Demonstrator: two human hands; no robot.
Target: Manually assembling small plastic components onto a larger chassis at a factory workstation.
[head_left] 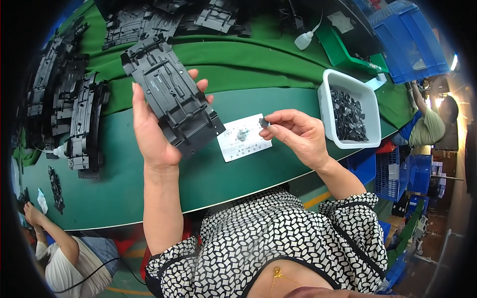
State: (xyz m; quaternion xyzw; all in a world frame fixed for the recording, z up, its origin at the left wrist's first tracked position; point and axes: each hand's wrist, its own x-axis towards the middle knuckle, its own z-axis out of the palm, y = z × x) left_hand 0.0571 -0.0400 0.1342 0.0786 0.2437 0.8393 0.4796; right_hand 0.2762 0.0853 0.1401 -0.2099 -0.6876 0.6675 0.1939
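Note:
My left hand (156, 131) is wrapped round a black plastic chassis (171, 92), a long moulded piece with rods and ribs on its upper face. It is held tilted above the green table, its far end leaning to the left. Between the thumb and fingertips of my right hand (300, 136) is a small black plastic part (263, 122), just right of the chassis's near end. Below that part lies a white printed paper card (243, 141) on the table. Its upper right corner is partly covered by my right fingertips.
A white bin (325, 109) of small black parts stands at right. Beyond it are a green tray (338, 49), a white squeeze bottle (304, 39) and a blue crate (410, 44). More chassis (82, 124) lie at left and along the back on green cloth. Other people sit at both sides.

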